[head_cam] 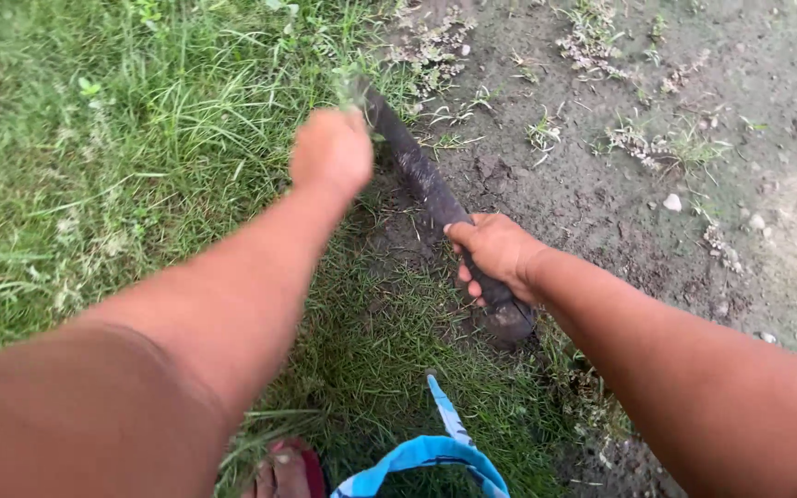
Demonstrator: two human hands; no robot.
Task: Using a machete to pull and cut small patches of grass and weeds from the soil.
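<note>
Your right hand [495,251] wraps its fingers around the long dark tool [435,198], stiff and probably heavy; your left hand [331,152] clenches grass [140,120].

The handle [435,198] runs between grass [122,138] on the left and bare soil [694,120] on the right.

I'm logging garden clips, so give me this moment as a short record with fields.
Setting: grass patch beside bare soil
Left hand: closed in a fist around grass blades, blurred
Right hand: gripping the dark tool handle
Tool: long, dark, angled into the grass; its working end is hidden
Below: blue and white cloth, toes of a foot
</note>
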